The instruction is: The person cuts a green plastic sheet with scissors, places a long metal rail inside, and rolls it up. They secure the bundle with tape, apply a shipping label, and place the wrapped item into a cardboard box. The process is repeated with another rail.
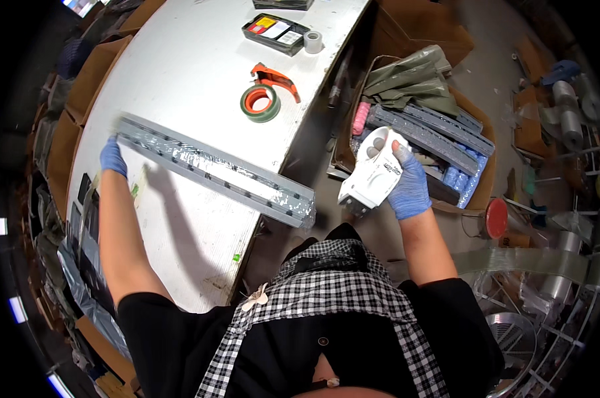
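My left hand (113,156), in a blue glove, is closed on the far-left end of a long grey slotted strip (213,169) wrapped in clear film. The strip slants over the white table, its other end reaching past the table's right edge. In my right hand (409,186), also gloved in blue, is a white label gun (373,172) with a rounded top and a dark lower end. My thumb lies on its upper side; the other fingers are mostly hidden. An open carton with more grey strips (432,136) stands just beyond that hand.
On the white table (180,60) lie a roll of green tape (260,103), an orange tape dispenser (276,79), a small clear roll (313,42) and a black tray (275,33). Cartons (87,86) line the left side. A metal rack (545,318) and a red disc (496,218) stand right.
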The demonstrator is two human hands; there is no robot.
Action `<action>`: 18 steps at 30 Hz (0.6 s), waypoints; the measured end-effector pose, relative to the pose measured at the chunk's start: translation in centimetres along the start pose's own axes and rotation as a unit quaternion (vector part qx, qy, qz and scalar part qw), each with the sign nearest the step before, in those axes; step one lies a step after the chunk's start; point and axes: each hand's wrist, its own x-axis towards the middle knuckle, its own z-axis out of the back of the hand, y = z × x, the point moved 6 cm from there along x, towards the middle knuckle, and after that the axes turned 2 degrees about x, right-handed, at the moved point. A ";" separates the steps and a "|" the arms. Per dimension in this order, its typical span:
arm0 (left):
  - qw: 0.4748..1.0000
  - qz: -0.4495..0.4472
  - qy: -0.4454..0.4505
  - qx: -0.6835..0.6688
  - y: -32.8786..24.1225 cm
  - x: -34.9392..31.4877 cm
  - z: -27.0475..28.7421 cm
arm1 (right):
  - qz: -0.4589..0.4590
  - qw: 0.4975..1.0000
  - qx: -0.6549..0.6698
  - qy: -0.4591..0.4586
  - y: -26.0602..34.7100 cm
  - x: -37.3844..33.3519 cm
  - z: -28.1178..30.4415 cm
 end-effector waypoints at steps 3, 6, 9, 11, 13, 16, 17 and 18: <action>0.970 -0.151 0.188 0.027 -0.9 -15.0 -12.2 | -0.045 0.994 0.096 0.030 -0.2 -0.1 0.6; 0.835 -0.119 0.536 -0.022 -2.3 -37.2 -17.9 | -0.145 0.974 0.171 0.017 -1.7 -0.2 -0.2; 0.788 -0.171 0.591 0.036 -3.9 -48.2 -19.6 | -0.184 0.969 0.165 0.010 -2.7 -0.6 -0.8; 0.812 -0.107 0.573 0.018 -3.0 -50.3 -21.1 | -0.167 0.977 0.135 0.006 -2.9 -0.9 -0.8; 0.835 0.000 0.549 -0.042 -0.8 -51.2 -21.3 | -0.151 0.983 0.102 0.008 -3.4 -0.7 -0.5; 0.837 -0.016 0.547 -0.006 0.9 -51.7 -20.9 | -0.134 0.988 0.079 0.000 -4.3 -0.7 0.6; 0.843 -0.046 0.536 -0.026 0.8 -51.6 -20.7 | -0.146 0.986 0.076 -0.014 -4.9 -1.0 0.6; 0.847 -0.075 0.524 -0.046 0.6 -51.5 -20.5 | -0.157 0.984 0.073 -0.028 -5.4 -1.2 0.5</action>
